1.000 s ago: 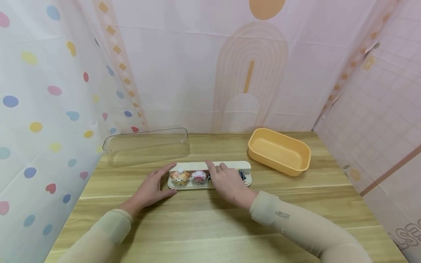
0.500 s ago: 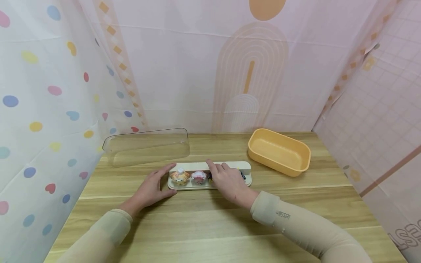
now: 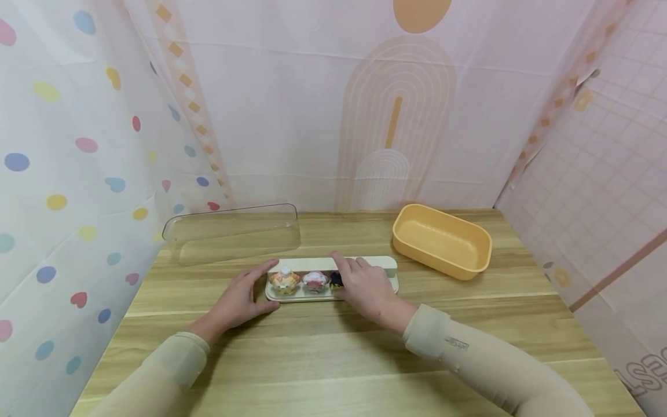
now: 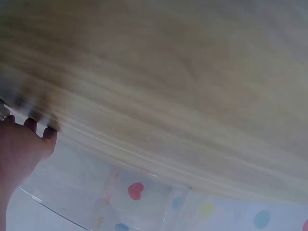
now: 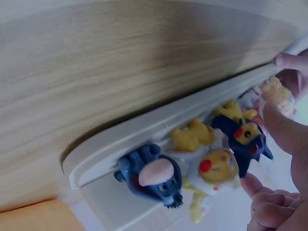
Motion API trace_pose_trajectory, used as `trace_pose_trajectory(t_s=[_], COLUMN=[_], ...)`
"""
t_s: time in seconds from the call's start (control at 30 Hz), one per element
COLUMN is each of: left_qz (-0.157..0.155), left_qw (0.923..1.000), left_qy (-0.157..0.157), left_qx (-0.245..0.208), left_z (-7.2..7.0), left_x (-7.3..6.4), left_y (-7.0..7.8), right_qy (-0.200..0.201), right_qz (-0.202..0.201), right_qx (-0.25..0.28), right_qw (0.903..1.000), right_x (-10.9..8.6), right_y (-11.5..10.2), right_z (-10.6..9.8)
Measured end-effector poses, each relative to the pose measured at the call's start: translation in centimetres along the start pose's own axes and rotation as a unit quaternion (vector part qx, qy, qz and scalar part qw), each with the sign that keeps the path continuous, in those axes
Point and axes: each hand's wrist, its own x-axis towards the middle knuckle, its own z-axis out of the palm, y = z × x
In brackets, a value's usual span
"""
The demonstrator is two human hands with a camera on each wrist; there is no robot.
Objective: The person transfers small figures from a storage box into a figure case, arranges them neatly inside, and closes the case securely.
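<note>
On the table lies a long cream display base (image 3: 312, 263) with a row of small cartoon figurines. My left hand (image 3: 242, 298) holds its left end, thumb at the front edge and fingers at the back, beside an orange figurine (image 3: 285, 281) and a pink-white one (image 3: 315, 281). My right hand (image 3: 370, 289) is over the right half, thumb and a fingertip close to a dark-hooded yellow figurine (image 5: 245, 137), index finger reaching past the back wall. The right wrist view also shows a white-hooded yellow figurine (image 5: 214, 166) and a blue donkey figurine (image 5: 156, 175); the head view hides both.
A clear plastic cover (image 3: 234, 234) stands at the back left, near the dotted curtain (image 3: 88, 231). An orange bin (image 3: 443, 240) sits at the back right of the wooden table (image 3: 312, 359). Printed curtains rise behind and to the right.
My right hand has shifted slightly right, uncovering more of the dark-hooded figurine and covering the base's right-hand figurines. The left hand and the base stay put.
</note>
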Motion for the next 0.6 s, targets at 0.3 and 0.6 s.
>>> trace_pose_trajectory(t_s=[0.3,0.6], left_qz=[-0.012,-0.221], left_qw=[0.9989,0.9232], left_qy=[0.03,0.282], left_qx=[-0.033,-0.14], left_z=[-2.5,-10.4], left_x=[-1.3,-1.9], left_y=[0.5,-2.1], right_qy=[-0.08,-0.215], right_qz=[0.107,0.197], right_qx=[0.178,0.49], right_qw=[0.9749,0.8216], right_x=[2.6,10.4], right_y=[3.2,8.0], right_z=[-3.7,-6.0])
